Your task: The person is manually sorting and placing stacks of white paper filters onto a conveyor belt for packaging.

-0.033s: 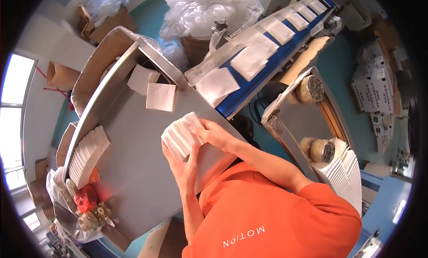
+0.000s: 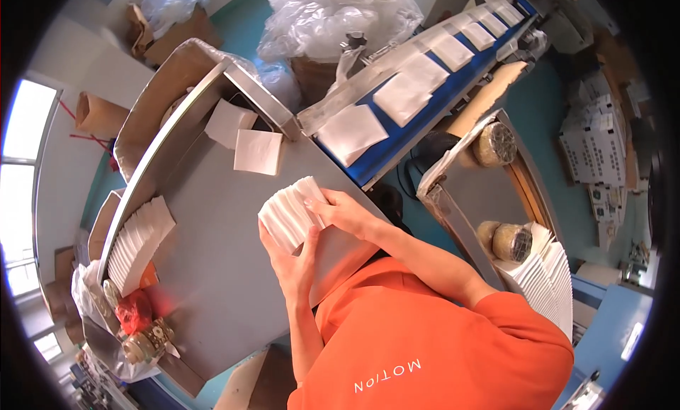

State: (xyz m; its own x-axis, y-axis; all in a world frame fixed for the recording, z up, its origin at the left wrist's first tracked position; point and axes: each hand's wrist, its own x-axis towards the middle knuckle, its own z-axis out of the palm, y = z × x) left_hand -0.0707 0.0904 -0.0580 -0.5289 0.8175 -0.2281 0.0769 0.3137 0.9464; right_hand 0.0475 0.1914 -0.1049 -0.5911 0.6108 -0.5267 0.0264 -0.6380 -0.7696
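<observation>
While one fanned row of white folded sheets [image 2: 142, 243] stands left of two square white pads [image 2: 257, 153] on a grey tabletop [image 2: 212, 268], the half-curled left hand [image 2: 289, 261] and bent-fingered right hand [image 2: 345, 214] clasp one thick white layered stack [image 2: 287, 210] over its right side.

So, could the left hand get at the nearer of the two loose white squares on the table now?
Probably not right away: the left hand holds a white stack with the right hand, and that stack lies between the left hand and the nearer square. Past it, nothing seems in the way.
</observation>
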